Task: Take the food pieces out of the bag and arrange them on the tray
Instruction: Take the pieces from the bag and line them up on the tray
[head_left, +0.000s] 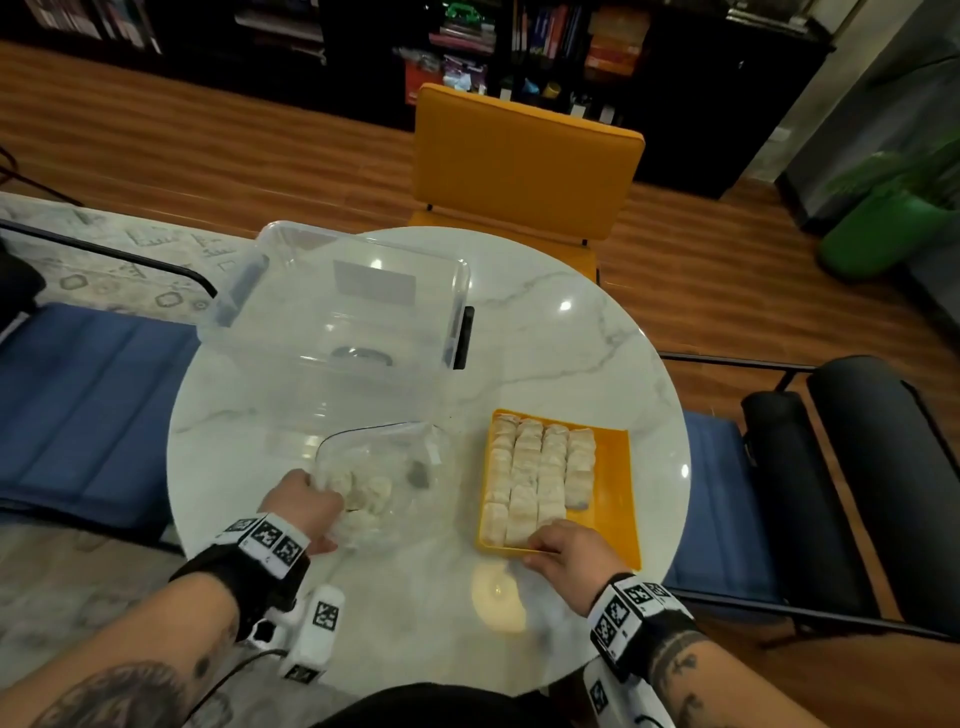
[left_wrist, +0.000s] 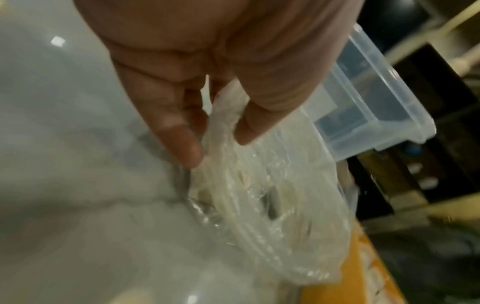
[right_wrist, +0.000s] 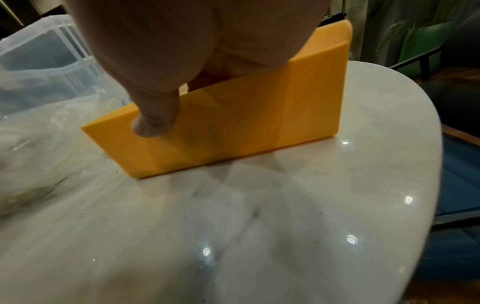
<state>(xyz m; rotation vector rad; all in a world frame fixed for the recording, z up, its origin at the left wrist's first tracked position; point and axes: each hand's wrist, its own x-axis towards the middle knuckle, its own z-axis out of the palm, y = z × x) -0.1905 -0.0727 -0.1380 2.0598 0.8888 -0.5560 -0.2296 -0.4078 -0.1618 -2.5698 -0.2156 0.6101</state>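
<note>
A clear plastic bag (head_left: 387, 480) lies on the table's near left with a few pale food pieces (head_left: 363, 492) inside. My left hand (head_left: 332, 500) pinches the bag's near edge; in the left wrist view the fingers (left_wrist: 182, 135) and thumb squeeze the crumpled film of the bag (left_wrist: 262, 197). To the right sits the orange tray (head_left: 612, 483) with rows of pale food pieces (head_left: 540, 470) filling its left part. My right hand (head_left: 541, 548) is at the tray's near wall. Its thumb (right_wrist: 153, 124) presses the outside of the tray (right_wrist: 254, 125), and the fingers curl over the rim, hidden.
A large clear storage box (head_left: 353, 301) stands at the back left of the round marble table (head_left: 582, 343). A yellow chair (head_left: 524, 166) is beyond it, with blue seats (head_left: 88, 395) at either side. The tray lies close to the table's right edge.
</note>
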